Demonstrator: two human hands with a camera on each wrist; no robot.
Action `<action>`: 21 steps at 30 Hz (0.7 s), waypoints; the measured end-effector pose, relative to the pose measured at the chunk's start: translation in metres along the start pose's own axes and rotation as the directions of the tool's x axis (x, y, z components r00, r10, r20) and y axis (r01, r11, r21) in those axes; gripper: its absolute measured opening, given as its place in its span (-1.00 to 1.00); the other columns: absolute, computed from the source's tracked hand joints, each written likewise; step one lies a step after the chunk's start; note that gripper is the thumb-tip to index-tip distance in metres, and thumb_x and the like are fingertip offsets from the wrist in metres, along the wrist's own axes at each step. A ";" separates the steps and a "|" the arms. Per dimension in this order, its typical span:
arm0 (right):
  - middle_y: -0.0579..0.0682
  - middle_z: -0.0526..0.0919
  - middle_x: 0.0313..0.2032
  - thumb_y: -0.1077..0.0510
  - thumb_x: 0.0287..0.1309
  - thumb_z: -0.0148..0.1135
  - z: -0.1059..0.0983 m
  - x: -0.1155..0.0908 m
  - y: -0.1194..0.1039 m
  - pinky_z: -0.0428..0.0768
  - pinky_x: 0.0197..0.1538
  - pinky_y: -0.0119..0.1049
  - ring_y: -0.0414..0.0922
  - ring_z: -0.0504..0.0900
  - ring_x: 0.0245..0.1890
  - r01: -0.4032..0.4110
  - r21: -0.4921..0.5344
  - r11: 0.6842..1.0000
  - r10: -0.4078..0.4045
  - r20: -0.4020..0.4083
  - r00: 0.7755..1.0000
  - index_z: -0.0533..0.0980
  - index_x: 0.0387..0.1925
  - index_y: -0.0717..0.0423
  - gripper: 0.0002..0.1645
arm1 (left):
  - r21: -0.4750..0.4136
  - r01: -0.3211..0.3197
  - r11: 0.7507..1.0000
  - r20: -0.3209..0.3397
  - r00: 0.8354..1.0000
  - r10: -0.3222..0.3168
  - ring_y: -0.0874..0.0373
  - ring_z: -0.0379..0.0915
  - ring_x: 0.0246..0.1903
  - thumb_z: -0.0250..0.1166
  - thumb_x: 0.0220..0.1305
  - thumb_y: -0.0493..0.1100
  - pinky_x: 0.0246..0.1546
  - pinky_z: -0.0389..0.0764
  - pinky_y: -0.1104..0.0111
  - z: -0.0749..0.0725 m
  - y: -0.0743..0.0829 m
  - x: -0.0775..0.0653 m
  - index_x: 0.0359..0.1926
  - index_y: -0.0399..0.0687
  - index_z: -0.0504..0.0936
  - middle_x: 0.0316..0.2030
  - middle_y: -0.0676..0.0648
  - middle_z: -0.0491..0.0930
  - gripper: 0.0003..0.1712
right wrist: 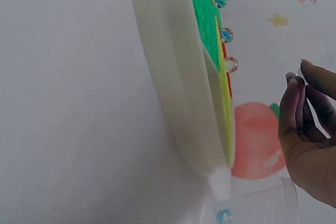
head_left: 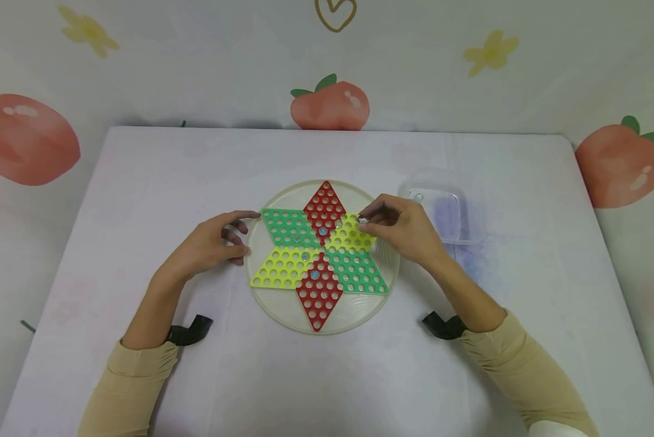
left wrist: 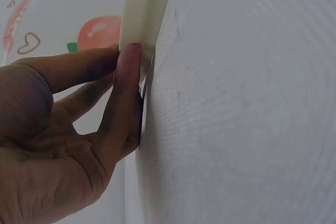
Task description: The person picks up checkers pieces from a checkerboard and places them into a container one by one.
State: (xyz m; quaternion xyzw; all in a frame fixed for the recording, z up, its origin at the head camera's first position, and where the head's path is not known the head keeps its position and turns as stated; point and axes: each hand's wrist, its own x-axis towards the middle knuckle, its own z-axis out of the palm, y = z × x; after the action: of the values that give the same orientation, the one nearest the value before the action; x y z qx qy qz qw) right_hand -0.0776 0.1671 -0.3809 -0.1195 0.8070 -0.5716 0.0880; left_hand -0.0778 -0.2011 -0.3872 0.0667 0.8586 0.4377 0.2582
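Note:
A round Chinese checkers board (head_left: 283,315) with a red, green and yellow star of holes lies mid-table. Several glass marbles sit on it, among them a blue one (head_left: 315,275) in the near red point and a reddish clear one (right wrist: 231,64). At the left rim, my left hand (head_left: 207,243) touches the board's outer edge with thumb and index fingertips spread apart; its other fingers bend beneath. Over the far-right yellow point, my right hand (head_left: 406,227) pinches a small clear marble (head_left: 363,220) between thumb and fingers, above the board in the right wrist view.
A clear plastic box (head_left: 459,241) stands behind and right of the board, with a blue marble (right wrist: 224,216) showing inside. White cloth (head_left: 327,382) covers the table, and a fruit-printed backdrop (head_left: 403,67) hangs behind its far edge.

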 end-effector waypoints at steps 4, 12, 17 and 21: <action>0.09 0.71 -0.25 0.30 0.08 0.46 -0.006 -0.001 0.000 0.64 -0.22 -0.42 -0.12 0.66 -0.32 0.008 0.001 1.000 -0.008 -0.029 1.000 0.62 -0.26 0.27 -0.81 | -0.001 0.000 1.000 0.000 1.000 0.000 -0.06 0.50 -0.17 0.36 0.17 -0.44 -0.33 0.71 0.31 0.000 -0.001 0.000 0.38 -0.05 0.39 -0.01 -0.24 0.40 -0.25; 0.10 0.70 -0.25 0.28 0.11 0.44 -0.022 -0.003 -0.001 0.63 -0.20 -0.44 -0.13 0.65 -0.31 -0.018 -0.008 1.000 0.017 -0.073 0.997 0.59 -0.24 0.29 -0.79 | -0.009 0.006 1.000 0.002 1.000 -0.006 -0.07 0.49 -0.16 0.37 0.17 -0.44 -0.32 0.71 0.31 0.001 -0.001 0.000 0.38 -0.04 0.39 -0.01 -0.24 0.40 -0.24; 0.06 0.69 -0.25 0.28 0.12 0.43 -0.031 -0.003 -0.001 0.62 -0.20 -0.45 -0.14 0.63 -0.31 -0.017 0.004 1.000 0.017 -0.109 0.994 0.60 -0.21 0.30 -0.77 | -0.011 0.007 1.000 0.003 1.000 -0.007 -0.07 0.49 -0.16 0.37 0.17 -0.44 -0.32 0.71 0.31 0.000 -0.001 0.000 0.38 -0.05 0.39 0.00 -0.23 0.39 -0.24; 0.01 0.69 -0.25 0.26 0.12 0.44 -0.035 -0.002 -0.001 0.61 -0.20 -0.46 -0.15 0.63 -0.30 -0.007 0.007 1.000 0.007 -0.129 0.992 0.63 -0.16 0.29 -0.74 | -0.012 0.003 1.000 0.000 1.000 -0.003 -0.07 0.49 -0.16 0.36 0.17 -0.44 -0.32 0.71 0.31 0.001 -0.002 0.000 0.39 -0.05 0.39 -0.01 -0.23 0.39 -0.24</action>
State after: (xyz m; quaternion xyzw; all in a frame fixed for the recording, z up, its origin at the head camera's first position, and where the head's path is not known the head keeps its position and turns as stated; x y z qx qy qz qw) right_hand -0.0848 0.1987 -0.3685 -0.0792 0.8097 -0.5802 0.0382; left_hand -0.0774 -0.2017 -0.3889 0.0637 0.8562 0.4424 0.2592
